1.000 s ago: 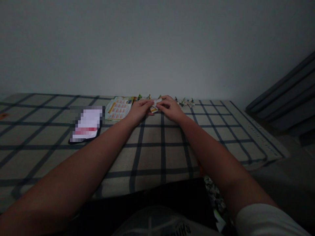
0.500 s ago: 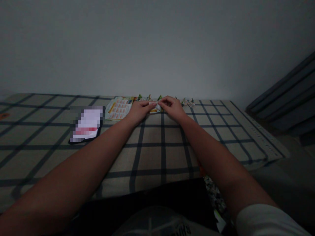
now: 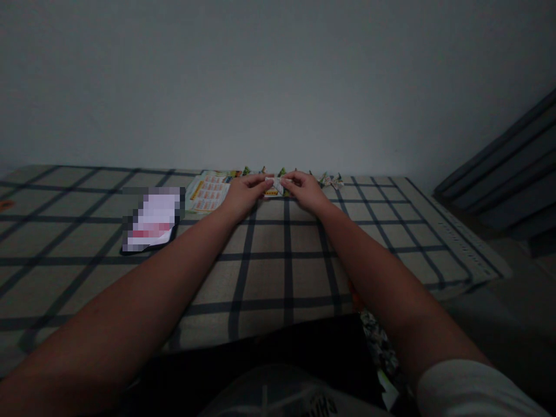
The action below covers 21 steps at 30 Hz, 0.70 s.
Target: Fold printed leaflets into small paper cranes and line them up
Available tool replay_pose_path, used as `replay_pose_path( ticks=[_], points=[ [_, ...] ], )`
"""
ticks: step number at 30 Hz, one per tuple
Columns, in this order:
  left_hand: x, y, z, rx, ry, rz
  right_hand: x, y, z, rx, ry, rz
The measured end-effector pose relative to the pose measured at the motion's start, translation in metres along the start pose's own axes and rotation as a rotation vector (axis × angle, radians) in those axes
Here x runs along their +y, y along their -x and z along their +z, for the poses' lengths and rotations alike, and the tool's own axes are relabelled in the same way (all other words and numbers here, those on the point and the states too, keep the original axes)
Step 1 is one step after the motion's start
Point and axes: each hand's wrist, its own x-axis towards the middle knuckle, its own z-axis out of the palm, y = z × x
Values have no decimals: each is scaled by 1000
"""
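Between my two hands is a small piece of folded printed paper (image 3: 274,187), white with yellow and dark print. My left hand (image 3: 247,194) pinches its left side between thumb and fingers. On the right side, the thumb and fingers of my right hand (image 3: 304,188) are closed on the paper too. Just behind the hands stand several small folded paper pieces (image 3: 333,182) in green, white and red, partly hidden by my fingers. Left of my left hand lies a flat printed sheet (image 3: 209,194) with red and yellow blocks.
A phone (image 3: 154,220) with a lit, blurred screen lies on the checked tablecloth (image 3: 269,278) at the left. The wall (image 3: 278,87) rises directly behind the table. A grey curtain (image 3: 512,168) hangs at the right. Crumpled printed paper (image 3: 380,341) shows below the table's front edge.
My right fingers have shifted slightly right along the paper, and more of its white folded middle shows between my hands. The phone and sheet have stayed in place.
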Motion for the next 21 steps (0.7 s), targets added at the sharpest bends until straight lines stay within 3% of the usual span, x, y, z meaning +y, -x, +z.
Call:
replay_pose_path(
  ticks=[21],
  points=[
    [-8, -4, -6, 45, -74, 32, -1, 0, -1, -38, 30, -27]
  ],
)
